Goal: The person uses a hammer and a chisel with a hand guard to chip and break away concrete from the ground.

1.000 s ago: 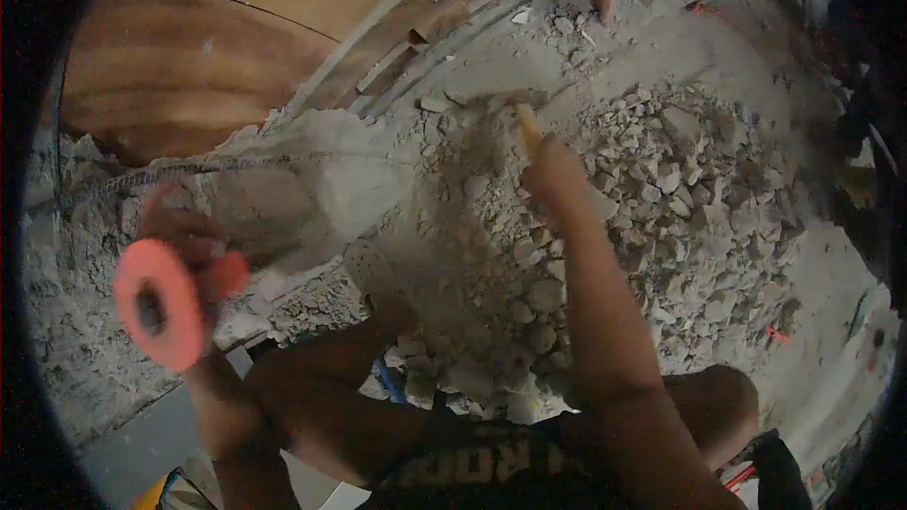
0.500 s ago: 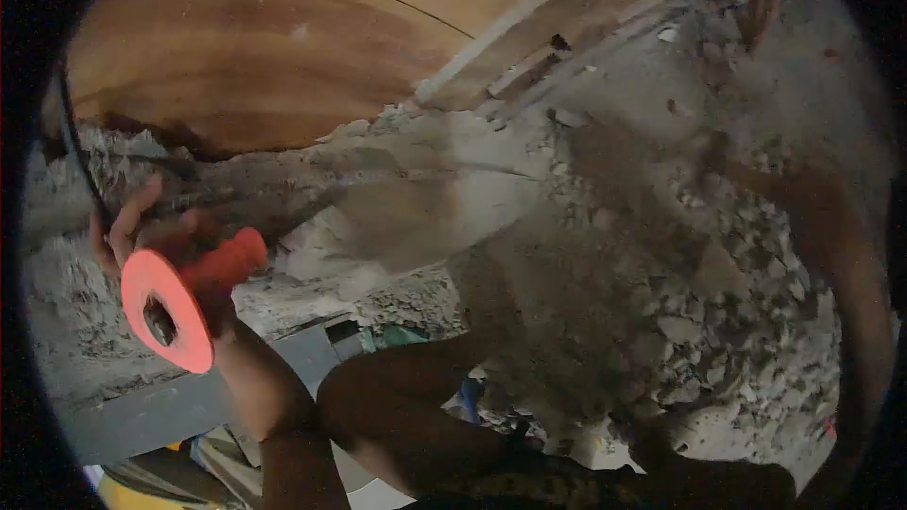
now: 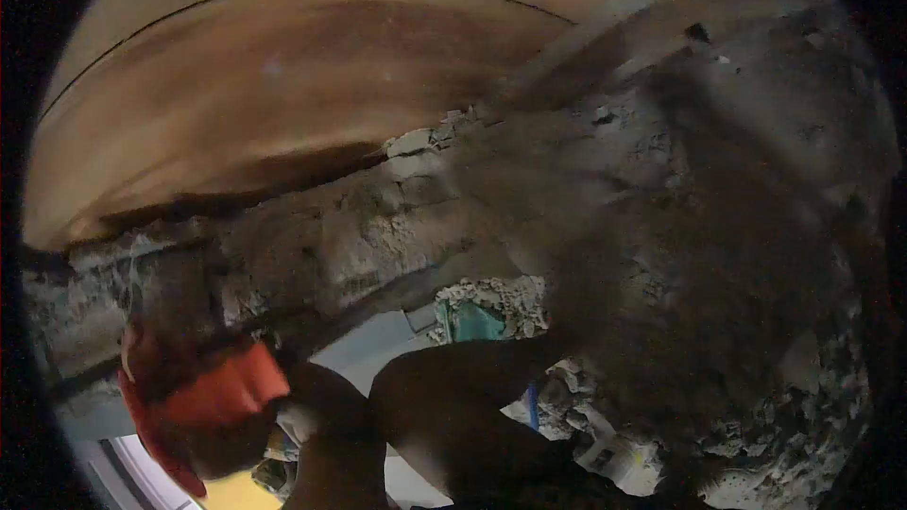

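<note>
Red, smooth-looking material is forming a grip [image 3: 222,387], a short, ridged tube that is flaring at one end into a broad, curved flange [image 3: 149,444]. The grip is resting in the person's left hand [image 3: 219,444]; the fingers are bending about it, partly hidden and in shadow, so how tightly they are curling I cannot tell. Just right of the grip, the bare left arm [image 3: 335,416] is rising, and beyond it a bent leg [image 3: 453,397] is stretching away. Beneath the grip, a flat yellow surface [image 3: 246,491] is showing. To the grip's upper right, a smooth grey board [image 3: 364,345] is lying near a crumpled teal piece [image 3: 477,323], which pale, crumbly gravel [image 3: 515,297] is bordering. Above the grip, rough, broken masonry [image 3: 378,236] is running in a ragged band, and higher up a brown wooden-looking panel [image 3: 283,66] is curving across. Well to the grip's right, dark, jagged rubble [image 3: 794,472] is spreading. On that far side the right arm [image 3: 864,274] is blurring into darkness; what its fingers are doing or holding I cannot tell.
</note>
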{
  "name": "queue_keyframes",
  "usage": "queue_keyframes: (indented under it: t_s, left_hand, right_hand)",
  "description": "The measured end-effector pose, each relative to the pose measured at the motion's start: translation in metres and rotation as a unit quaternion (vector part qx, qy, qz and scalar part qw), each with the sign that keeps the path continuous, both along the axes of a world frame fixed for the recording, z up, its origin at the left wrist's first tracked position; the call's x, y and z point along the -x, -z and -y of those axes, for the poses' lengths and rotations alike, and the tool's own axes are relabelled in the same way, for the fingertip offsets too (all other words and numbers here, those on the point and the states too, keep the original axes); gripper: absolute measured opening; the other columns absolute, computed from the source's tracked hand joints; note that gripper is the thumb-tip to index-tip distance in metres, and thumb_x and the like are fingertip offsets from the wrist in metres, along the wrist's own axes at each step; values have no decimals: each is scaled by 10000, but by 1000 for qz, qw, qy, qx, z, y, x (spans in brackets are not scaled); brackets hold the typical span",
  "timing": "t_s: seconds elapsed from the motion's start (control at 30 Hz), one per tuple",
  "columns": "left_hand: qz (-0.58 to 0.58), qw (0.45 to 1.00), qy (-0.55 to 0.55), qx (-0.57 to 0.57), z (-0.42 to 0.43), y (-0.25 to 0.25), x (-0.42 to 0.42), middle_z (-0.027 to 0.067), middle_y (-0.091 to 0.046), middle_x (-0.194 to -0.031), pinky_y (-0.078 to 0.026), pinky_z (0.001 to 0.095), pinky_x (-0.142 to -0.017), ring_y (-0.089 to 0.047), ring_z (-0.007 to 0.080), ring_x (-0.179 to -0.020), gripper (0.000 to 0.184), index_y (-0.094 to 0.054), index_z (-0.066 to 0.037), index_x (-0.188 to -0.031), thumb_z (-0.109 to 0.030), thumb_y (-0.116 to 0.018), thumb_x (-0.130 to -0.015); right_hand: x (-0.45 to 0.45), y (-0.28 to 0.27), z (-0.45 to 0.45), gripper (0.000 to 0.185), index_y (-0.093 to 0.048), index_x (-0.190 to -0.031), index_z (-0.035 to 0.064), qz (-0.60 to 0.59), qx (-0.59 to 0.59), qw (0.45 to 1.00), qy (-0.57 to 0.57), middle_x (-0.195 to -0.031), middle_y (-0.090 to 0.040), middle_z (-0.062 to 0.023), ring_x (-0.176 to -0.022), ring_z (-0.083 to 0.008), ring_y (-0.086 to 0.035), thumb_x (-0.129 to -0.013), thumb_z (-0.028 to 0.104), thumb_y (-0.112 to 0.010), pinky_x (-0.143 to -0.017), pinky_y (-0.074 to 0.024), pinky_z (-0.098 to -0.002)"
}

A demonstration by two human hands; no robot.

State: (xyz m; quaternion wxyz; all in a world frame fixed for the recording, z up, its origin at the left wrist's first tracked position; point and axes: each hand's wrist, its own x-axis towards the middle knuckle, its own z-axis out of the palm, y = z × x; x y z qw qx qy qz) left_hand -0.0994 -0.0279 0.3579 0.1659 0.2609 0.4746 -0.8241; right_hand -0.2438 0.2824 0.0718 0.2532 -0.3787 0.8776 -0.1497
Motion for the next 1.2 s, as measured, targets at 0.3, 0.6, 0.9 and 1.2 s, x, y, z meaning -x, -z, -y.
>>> queue_keyframes:
  t_s: [0.3, 0.6, 0.9, 1.2]
  left_hand:
    - [114, 978, -82, 154, -10, 0, 30, 144, -650, -967, -436, 472, -864, -611, 288, -952, 240, -608, -72, -881, -297, -557, -813]
    - [190, 950, -168, 182, -38, -3, 42, 133, -655, -931, -478, 442, -806, -620, 272, -905, 247, -626, -71, -902, -286, -537, -817]
    - [221, 926, -216, 218, -63, 1, 45, 122, -660, -894, -519, 411, -748, -630, 256, -859, 262, -644, -69, -924, -274, -518, -821]
    - [220, 928, -185, 238, -56, 15, 47, 115, -644, -875, -519, 394, -712, -609, 240, -815, 273, -634, -53, -946, -267, -505, -834]
  right_hand:
    - [49, 23, 36, 400, -562, -1147, 101, 41, 3, 997, -62, -867, -646, -137, -783, -303, -653, -754, 32, -587, -658, -520, -417]
    - [79, 31, 36, 379, -561, -1133, 89, 66, -23, 991, -117, -863, -644, -137, -773, -294, -654, -757, 46, -586, -639, -520, -411]
    - [95, 36, 30, 360, -561, -1120, 76, 67, -23, 987, -144, -859, -643, -138, -763, -284, -656, -760, 61, -585, -620, -520, -404]
    - [103, 38, 23, 344, -560, -1106, 64, 63, -7, 989, -136, -855, -641, -138, -753, -274, -658, -763, 76, -584, -601, -520, -398]
